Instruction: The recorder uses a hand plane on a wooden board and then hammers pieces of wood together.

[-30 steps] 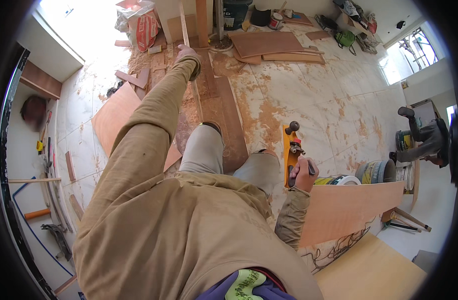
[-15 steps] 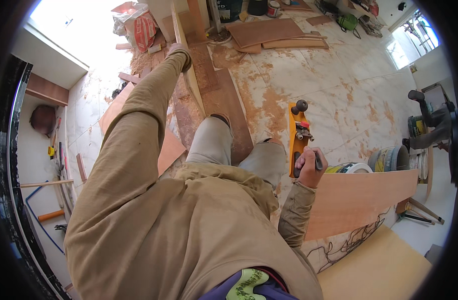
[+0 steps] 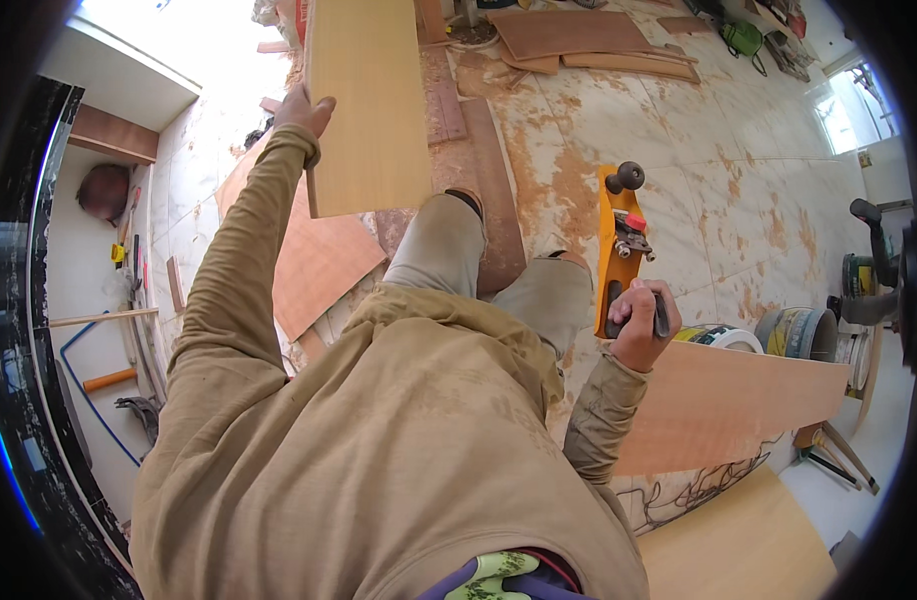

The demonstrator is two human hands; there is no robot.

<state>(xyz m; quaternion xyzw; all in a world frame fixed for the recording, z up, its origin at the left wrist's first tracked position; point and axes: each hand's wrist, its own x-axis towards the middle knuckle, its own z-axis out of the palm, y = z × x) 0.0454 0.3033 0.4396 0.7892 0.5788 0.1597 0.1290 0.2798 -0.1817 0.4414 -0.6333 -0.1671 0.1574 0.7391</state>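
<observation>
My left hand (image 3: 301,108) grips the left edge of a long pale wooden board (image 3: 367,100), which is raised in front of me above the floor. My right hand (image 3: 644,320) is closed around the rear handle of an orange hand plane (image 3: 619,245) with a black front knob, held at my right side. My knees in grey trousers (image 3: 499,265) show below the board, and my tan sleeves fill the lower picture.
Reddish plywood sheets (image 3: 314,255) and planks lie on the dusty tiled floor (image 3: 709,170). A large plywood panel (image 3: 729,400) stands at my right. Tins (image 3: 794,330) and a power saw (image 3: 874,270) sit far right; tools (image 3: 129,250) lie along the left wall.
My left hand has lifted the pale board up off the floor toward me. My right hand has raised the orange plane slightly and holds it closer.
</observation>
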